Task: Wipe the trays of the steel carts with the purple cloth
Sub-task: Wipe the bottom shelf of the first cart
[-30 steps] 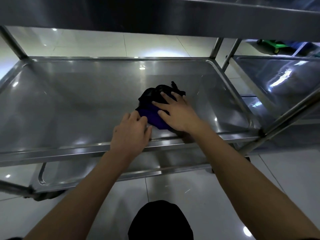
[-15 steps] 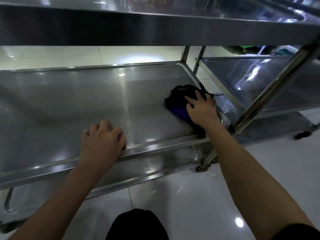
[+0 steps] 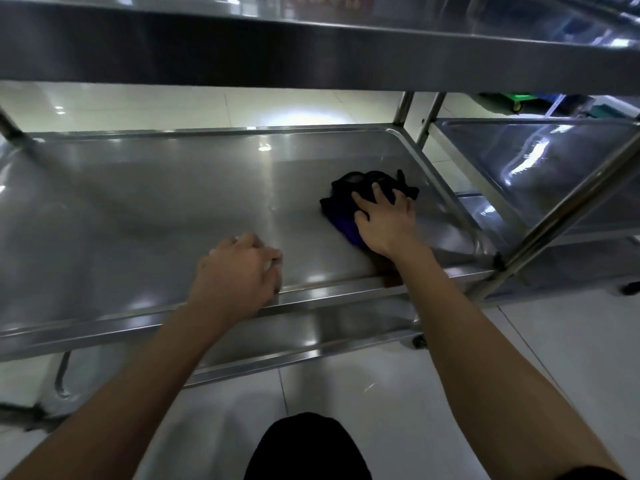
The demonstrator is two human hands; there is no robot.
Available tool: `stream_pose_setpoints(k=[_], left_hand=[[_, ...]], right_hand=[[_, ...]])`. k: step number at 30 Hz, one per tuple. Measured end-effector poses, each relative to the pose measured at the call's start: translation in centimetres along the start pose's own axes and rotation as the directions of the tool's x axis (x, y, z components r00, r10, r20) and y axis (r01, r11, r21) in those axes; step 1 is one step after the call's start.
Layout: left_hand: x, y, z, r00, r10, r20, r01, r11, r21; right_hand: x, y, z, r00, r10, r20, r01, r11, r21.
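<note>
The purple cloth (image 3: pixel 341 206) lies bunched near the right end of the steel cart's middle tray (image 3: pixel 156 209). My right hand (image 3: pixel 384 220) presses flat on the cloth with its fingers spread. My left hand (image 3: pixel 239 271) sits on the tray's front rim, its fingers curled over the edge and gripping it. Part of the cloth is hidden under my right palm.
The cart's top tray (image 3: pixel 311 57) overhangs close above, and a lower tray (image 3: pixel 311 337) shows under the front rim. A second steel cart (image 3: pixel 554 161) stands right beside it, past the corner post (image 3: pixel 568 209). Glossy white floor tiles (image 3: pixel 519 358) lie below.
My right hand has slid the cloth from the tray's middle to its right end. My left hand has stayed on the front rim, and the two hands are now further apart.
</note>
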State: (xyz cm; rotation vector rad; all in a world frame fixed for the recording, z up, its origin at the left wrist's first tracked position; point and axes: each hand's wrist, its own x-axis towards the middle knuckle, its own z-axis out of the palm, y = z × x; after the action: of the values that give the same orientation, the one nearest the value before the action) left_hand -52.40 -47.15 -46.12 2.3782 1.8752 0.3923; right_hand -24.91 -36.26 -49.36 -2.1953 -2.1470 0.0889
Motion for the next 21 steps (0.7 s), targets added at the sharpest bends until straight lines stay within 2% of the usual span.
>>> stream_pose_setpoints(k=[2,6,12,18,21], left_hand=[[0.0,-2.3,-1.2,0.999,-0.04,0.007,0.041,0.998,-0.053],[-1.0,-6.8,-1.5,0.984,-0.18,-0.005,0.18,0.981,0.076],[-2.7,-9.8,-1.9,0.989,-0.125,0.074,0.119,0.99,0.071],[-3.9,-11.6,-1.9,0.992,-0.119,0.053,0.112,0.987,0.117],[-4.4,-12.9,-1.7,0.988,-0.148,0.041,0.142,0.982,0.121]], right_hand=[[-0.1,-2.0,0.1,0.999,-0.044,-0.005,0.044,0.999,-0.021],[-0.2,-5.8,0.5,0.995,-0.097,-0.003,0.097,0.993,-0.06],[0.3,-13.8,1.2,0.977,-0.211,0.027,0.212,0.972,-0.103],[0.9,-26.5,2.8,0.918,-0.393,0.05,0.395,0.918,-0.034],[1.0,-29.7,3.0,0.886,-0.462,0.048,0.463,0.887,-0.008]])
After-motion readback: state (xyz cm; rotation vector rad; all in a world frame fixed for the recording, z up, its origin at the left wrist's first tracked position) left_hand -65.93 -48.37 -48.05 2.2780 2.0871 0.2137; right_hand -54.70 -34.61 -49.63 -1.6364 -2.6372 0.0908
